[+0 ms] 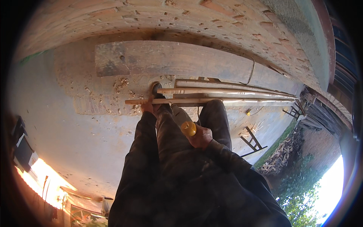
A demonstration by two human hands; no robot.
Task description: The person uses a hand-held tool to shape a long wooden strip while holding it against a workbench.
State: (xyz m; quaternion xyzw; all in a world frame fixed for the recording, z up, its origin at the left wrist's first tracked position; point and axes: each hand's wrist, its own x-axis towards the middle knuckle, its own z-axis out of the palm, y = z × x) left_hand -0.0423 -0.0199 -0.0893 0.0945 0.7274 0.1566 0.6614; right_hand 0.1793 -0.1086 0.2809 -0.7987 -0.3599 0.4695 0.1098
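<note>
My left hand (147, 106) grips the near end of a long pale wooden strip (136, 102), which runs right across my lap. My right hand (202, 137) is closed on a yellow-ended hand tool (188, 128) whose grey body reaches up between my legs toward the strip; its working end is partly hidden. More wooden strips (181, 90) lie side by side just beyond, over my dark shoe (155, 87) and toward the right.
A wide weathered plank (166, 58) lies along the rough brick wall (211, 15). Wood chips (123, 82) are scattered on the concrete floor (94, 147). Metal stands (254, 143) sit at right, near a pile of wood scraps (278, 155) and greenery.
</note>
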